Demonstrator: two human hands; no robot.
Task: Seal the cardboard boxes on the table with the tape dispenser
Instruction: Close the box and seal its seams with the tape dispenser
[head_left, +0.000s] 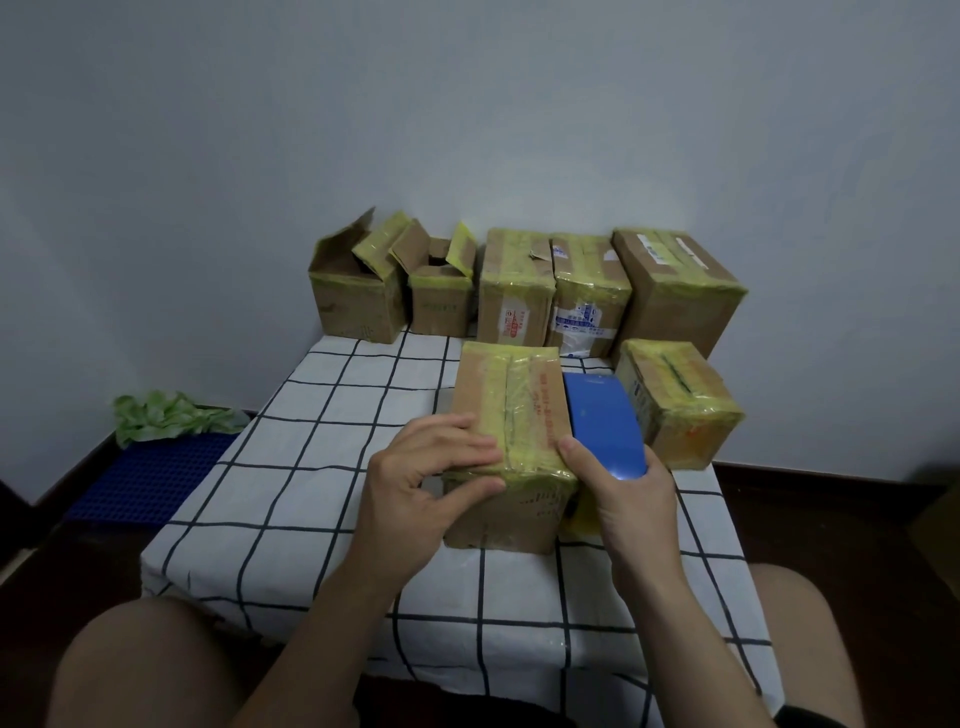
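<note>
A cardboard box (511, 410) with yellowish tape along its top seam stands in the middle of the table (322, 467). My left hand (426, 467) rests on the box's near top edge, fingers laid over the tape and thumb on the front face. My right hand (623, 488) grips the blue tape dispenser (602, 421), held against the box's right side. A strip of yellow tape (582, 514) shows below the dispenser, by the box's right corner.
A smaller taped box (680, 400) stands right of the dispenser. Along the wall stand two open boxes (358, 301) (441, 296) and three taped ones (514, 291) (589, 296) (680, 291). A green cloth (166, 415) and a blue mat (150, 478) lie on the floor at left.
</note>
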